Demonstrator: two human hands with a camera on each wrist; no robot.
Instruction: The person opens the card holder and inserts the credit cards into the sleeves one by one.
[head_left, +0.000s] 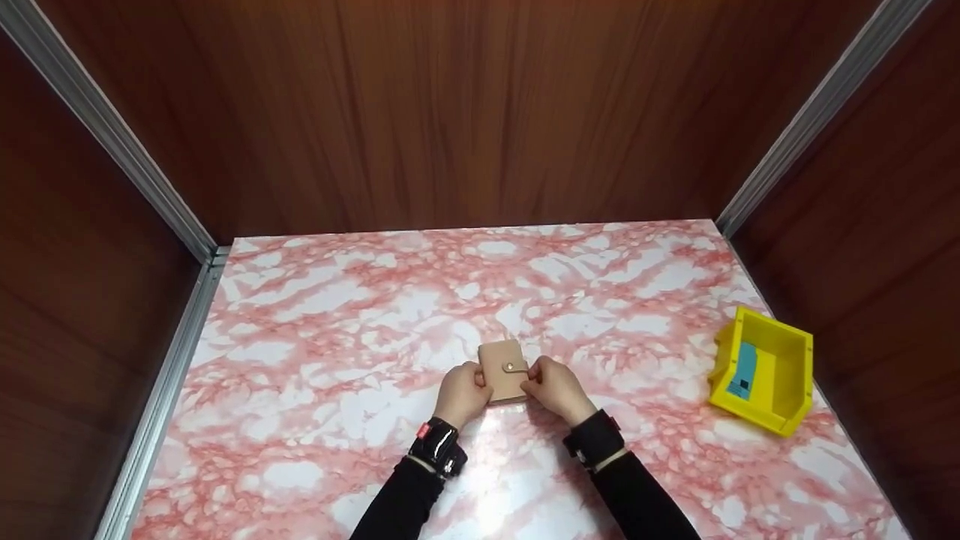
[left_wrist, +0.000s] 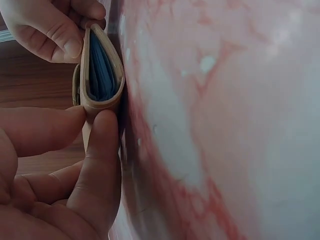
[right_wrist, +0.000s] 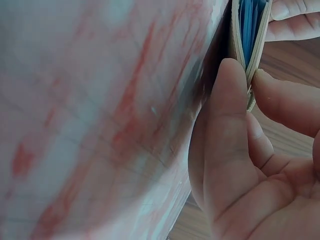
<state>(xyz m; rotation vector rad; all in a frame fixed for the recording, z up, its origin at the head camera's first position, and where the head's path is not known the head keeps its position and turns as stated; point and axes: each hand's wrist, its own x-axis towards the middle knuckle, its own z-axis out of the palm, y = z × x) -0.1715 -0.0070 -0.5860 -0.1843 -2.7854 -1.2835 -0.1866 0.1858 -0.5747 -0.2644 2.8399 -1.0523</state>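
A small tan card wallet with a snap strap is held low over the marbled tabletop. Blue inner leaves show at its end in the left wrist view. My left hand pinches the folded spine side between thumb and fingers. On the opposite side, my right hand grips the open edge by the strap. The right wrist view shows the thumb and a finger on either side of that edge. Part of the strap is hidden behind the right fingers.
A yellow bin with a blue label on its inner wall stands at the right edge of the red-and-white tabletop. Dark wood-grain panels with metal corner rails enclose the back and sides.
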